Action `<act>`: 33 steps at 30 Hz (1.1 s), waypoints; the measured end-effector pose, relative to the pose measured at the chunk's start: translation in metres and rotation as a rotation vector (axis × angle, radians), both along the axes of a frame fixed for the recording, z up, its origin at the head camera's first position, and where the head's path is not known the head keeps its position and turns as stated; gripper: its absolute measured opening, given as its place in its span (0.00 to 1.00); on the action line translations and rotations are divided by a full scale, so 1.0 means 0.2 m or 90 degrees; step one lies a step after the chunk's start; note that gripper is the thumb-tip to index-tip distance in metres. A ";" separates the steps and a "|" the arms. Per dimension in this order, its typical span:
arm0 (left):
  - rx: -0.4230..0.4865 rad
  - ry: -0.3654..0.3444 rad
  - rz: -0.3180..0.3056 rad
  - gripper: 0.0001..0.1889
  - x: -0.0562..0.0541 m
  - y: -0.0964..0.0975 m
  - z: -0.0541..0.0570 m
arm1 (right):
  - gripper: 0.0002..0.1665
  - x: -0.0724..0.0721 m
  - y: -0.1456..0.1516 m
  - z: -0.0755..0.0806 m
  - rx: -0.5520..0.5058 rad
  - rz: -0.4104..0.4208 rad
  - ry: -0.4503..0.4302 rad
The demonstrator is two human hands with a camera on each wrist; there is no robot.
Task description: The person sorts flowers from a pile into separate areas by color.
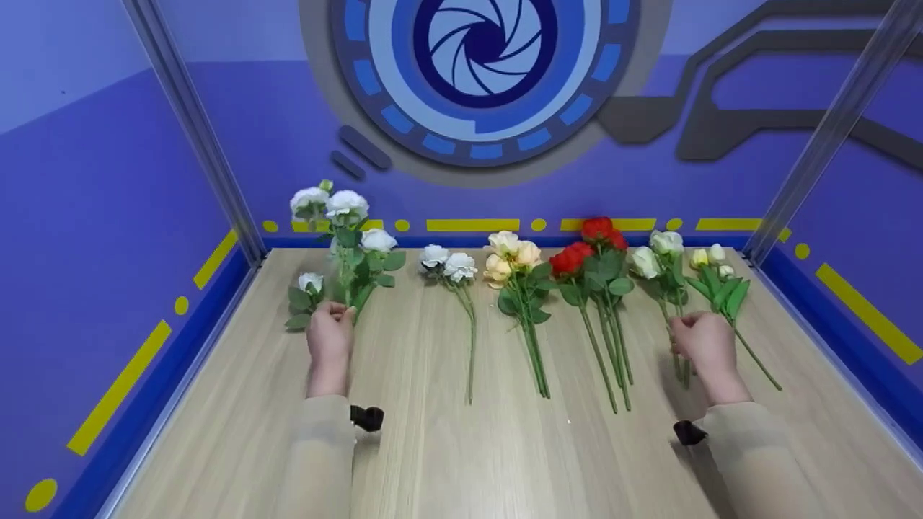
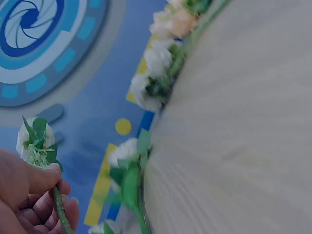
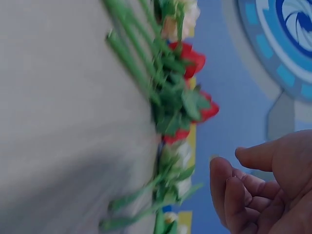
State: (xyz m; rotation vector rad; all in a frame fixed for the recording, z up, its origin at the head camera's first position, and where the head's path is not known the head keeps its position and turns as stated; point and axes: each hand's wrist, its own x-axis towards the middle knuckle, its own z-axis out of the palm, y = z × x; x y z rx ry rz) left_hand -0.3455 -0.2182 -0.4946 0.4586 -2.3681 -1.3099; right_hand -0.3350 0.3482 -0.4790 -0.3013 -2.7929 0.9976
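Observation:
My left hand (image 1: 332, 339) pinches the green stem of a white flower sprig (image 1: 347, 207) between thumb and fingers, at the left of the table. In the left wrist view that sprig (image 2: 36, 139) stands up from the hand, clear of the tabletop. Behind it lie more white flowers (image 1: 378, 240) with green leaves. My right hand (image 1: 703, 346) hovers over the stems of the pale greenish-white roses (image 1: 665, 243) at the right. Its fingers are loosely curled with a gap to the thumb, and the right wrist view shows nothing between them.
Along the back of the wooden table (image 1: 425, 454) lie two white flowers (image 1: 460, 267), peach roses (image 1: 505, 245), red roses (image 1: 573, 258) and white tulips (image 1: 715, 254). Their stems point toward me. Blue panels (image 1: 252, 144) with metal posts (image 1: 195, 130) enclose the table.

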 end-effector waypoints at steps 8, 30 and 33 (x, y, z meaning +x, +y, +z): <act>0.151 0.005 -0.062 0.09 0.02 0.14 0.09 | 0.22 0.01 -0.33 0.05 -0.070 0.098 0.006; 0.477 0.041 -0.292 0.11 0.06 0.59 0.06 | 0.13 0.18 -1.31 -0.10 -0.196 0.444 -0.013; 0.489 0.025 -0.297 0.11 0.06 0.63 0.04 | 0.12 0.17 -1.37 -0.13 -0.220 0.443 -0.001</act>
